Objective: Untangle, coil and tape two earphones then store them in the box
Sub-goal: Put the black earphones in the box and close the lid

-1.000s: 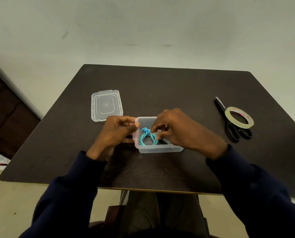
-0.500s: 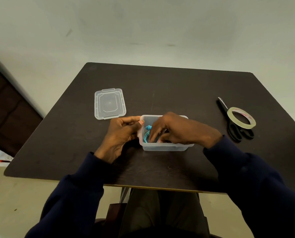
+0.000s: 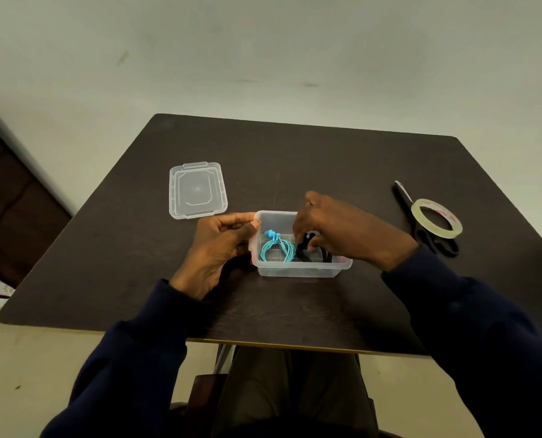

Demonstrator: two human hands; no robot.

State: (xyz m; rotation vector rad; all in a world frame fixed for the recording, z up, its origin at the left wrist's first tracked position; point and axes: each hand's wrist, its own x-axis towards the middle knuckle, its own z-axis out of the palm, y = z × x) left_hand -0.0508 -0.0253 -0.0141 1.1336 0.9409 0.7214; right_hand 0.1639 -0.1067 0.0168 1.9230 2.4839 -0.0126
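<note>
1. Has shifted the right hand (image 3: 342, 229) rightward across the clear plastic box (image 3: 298, 270) since a second ago, and no longer covers the blue earphone coil (image 3: 277, 249) with it.
2. Leaves that blue coil lying free in the left half of the box, with its buds toward the far wall, touched by neither hand.
3. Now works the right grip in the right half, with fingertips and thumb curled down onto the black earphone coil (image 3: 304, 252). Appears to pinch it, though much of it is hidden under the knuckles.
4. Keeps the left hand (image 3: 222, 245) where it was, its grip closed on the box's left rim between thumb and forefinger, steadying the box on the tabletop (image 3: 295, 159).
5. Has left the rest as it was:
   - the clear lid (image 3: 197, 189), flat on the tabletop beyond the left hand and apart from the box
   - the tape roll (image 3: 417, 216), resting on the black scissors (image 3: 443, 246), well off to the right
6. Cannot tell whether tape sits on either coil.
7. Judged from this, nearly done with storing, with both coils inside the box. Still needs to seat the black coil flat, let go, and probably fit the lid.
8. Should beware of dragging the black cable back out with the withdrawing fingers, or of snagging the blue loops just beside it.
</note>
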